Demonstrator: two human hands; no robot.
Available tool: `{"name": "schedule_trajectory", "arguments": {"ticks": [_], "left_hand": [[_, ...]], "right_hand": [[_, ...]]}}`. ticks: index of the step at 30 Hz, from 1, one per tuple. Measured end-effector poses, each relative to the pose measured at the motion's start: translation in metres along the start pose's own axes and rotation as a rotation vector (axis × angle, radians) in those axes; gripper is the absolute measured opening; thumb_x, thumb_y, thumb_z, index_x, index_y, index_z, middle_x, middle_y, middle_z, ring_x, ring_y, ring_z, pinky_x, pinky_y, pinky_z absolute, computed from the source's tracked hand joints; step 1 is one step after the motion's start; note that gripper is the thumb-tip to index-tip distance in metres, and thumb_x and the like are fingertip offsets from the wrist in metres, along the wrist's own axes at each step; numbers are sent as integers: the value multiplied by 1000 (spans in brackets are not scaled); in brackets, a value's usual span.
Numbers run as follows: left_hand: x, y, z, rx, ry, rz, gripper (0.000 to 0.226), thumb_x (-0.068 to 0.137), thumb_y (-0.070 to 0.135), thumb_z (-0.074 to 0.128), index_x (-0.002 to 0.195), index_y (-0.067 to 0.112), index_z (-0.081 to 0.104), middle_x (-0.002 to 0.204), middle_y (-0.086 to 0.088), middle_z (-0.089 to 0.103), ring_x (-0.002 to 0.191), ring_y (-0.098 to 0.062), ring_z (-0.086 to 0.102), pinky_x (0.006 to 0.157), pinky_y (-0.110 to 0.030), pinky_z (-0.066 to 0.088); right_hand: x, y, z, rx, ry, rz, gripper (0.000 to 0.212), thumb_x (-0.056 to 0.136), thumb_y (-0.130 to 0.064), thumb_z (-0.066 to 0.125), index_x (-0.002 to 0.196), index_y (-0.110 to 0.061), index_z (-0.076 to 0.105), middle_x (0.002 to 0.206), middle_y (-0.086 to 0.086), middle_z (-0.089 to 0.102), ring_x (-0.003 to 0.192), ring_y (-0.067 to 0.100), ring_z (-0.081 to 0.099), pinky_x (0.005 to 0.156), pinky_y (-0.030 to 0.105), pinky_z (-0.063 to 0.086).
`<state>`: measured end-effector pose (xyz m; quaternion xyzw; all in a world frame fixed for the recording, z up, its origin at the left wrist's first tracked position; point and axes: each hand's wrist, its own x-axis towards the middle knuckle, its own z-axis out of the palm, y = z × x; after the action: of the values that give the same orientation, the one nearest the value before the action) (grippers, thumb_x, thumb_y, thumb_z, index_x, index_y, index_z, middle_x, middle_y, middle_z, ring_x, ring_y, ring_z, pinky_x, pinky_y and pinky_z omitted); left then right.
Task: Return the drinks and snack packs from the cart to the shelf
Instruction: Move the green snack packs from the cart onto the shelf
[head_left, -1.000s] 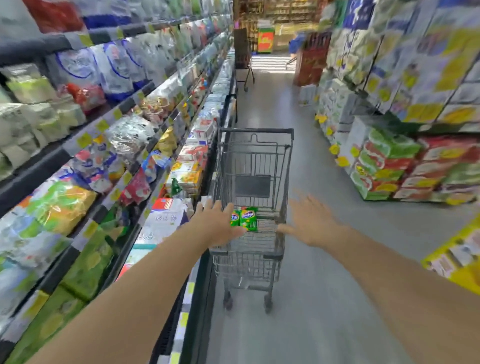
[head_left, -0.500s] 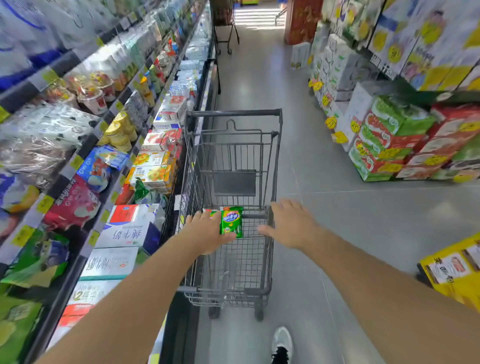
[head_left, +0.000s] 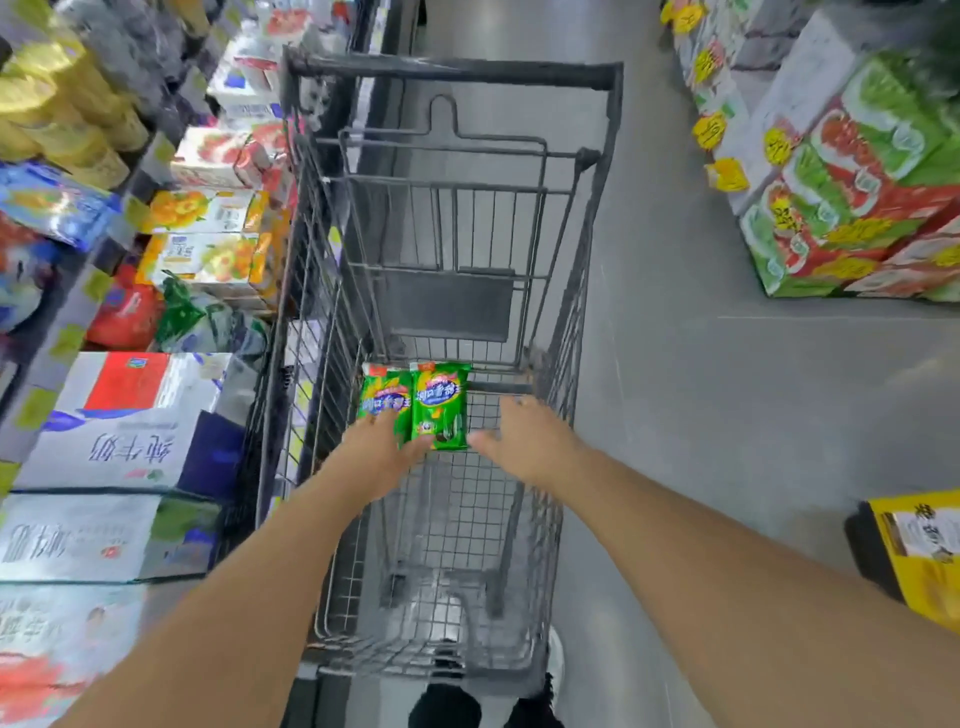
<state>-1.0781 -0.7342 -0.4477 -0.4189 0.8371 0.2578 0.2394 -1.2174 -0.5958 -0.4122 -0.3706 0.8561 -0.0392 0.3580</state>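
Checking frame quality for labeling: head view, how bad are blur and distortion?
Head view: green packs fairly sharp mid-frame; right hand slightly smeared; left shelf and right cartons motion-blurred at the edges; wide-angle bowing on the cart; even light, no glare.

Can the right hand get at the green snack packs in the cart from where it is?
Probably yes. The right hand is open inside the cart, just right of the green snack packs, with only bare wire mesh between them. The left hand already touches their left side.
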Motion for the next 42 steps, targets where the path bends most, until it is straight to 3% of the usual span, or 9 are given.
{"name": "schedule_trajectory", "arguments": {"ticks": [4, 7, 12, 18, 21, 24, 33, 39, 42], "left_hand": [[69, -24, 39, -31, -18, -40, 72, 96, 53, 49, 142, -1, 37, 135, -27, 50, 124, -40, 49, 99, -44, 43], [114, -37, 63, 14, -1, -50, 71, 97, 53, 46, 137, -5, 41, 132, -27, 54, 123, -39, 51, 99, -41, 40], [179, -59, 95, 2, 55, -156, 74, 91, 60, 51, 133, -1, 44, 133, -28, 51, 126, -42, 45, 104, -47, 36], [217, -73, 117, -118, 4, -326, 92, 90, 57, 55, 155, 8, 10, 158, -23, 15, 140, -45, 25, 110, -54, 31], [224, -72, 131, -115, 17, -362, 102, 87, 60, 57, 156, 11, 1, 161, -22, 6, 143, -44, 19, 111, -56, 29], [221, -58, 143, -123, 44, -394, 108, 84, 64, 58, 156, 9, -1, 161, -24, 6, 143, -43, 22, 111, -55, 28], [251, -77, 134, -439, 63, -485, 86, 88, 59, 57, 143, -1, 29, 146, -23, 34, 136, -38, 35, 107, -49, 35], [255, -81, 127, -605, 111, -484, 77, 87, 50, 66, 135, 0, 34, 139, -23, 44, 117, -41, 56, 97, -49, 49], [252, -86, 125, -676, 127, -483, 66, 82, 39, 76, 124, 1, 42, 119, -18, 60, 104, -35, 64, 87, -46, 55]], "right_hand": [[61, 2, 37, 116, -37, 63, 63, 100, -48, 47, 141, 1, 41, 147, 24, 41, 134, 35, 45, 106, 43, 41], [108, 2, 66, 179, -56, 109, 36, 99, -42, 53, 96, -6, 53, 104, 17, 60, 107, 35, 59, 79, 36, 46], [177, 0, 107, 185, -79, 189, 53, 94, -42, 61, 120, 5, 56, 107, 19, 59, 100, 32, 57, 70, 32, 37], [235, 9, 145, 253, -34, 259, 26, 94, -31, 63, 91, -7, 57, 105, 15, 63, 98, 31, 60, 72, 31, 40], [259, 8, 161, 368, -31, 343, 40, 92, -35, 65, 114, -2, 60, 108, 12, 65, 100, 30, 62, 72, 31, 43], [275, 5, 169, 588, -9, 455, 45, 89, -39, 68, 115, -3, 64, 111, 13, 69, 97, 29, 65, 83, 34, 53], [299, 22, 171, 832, -106, 609, 89, 74, -66, 69, 141, -11, 49, 133, 10, 59, 120, 33, 57, 102, 43, 47], [299, 27, 176, 1122, -66, 644, 48, 73, -20, 86, 113, -4, 65, 102, 15, 74, 86, 31, 74, 75, 46, 62], [298, 36, 175, 1169, -147, 647, 90, 41, -18, 99, 122, -6, 62, 106, 17, 74, 88, 34, 75, 73, 57, 60]]}}
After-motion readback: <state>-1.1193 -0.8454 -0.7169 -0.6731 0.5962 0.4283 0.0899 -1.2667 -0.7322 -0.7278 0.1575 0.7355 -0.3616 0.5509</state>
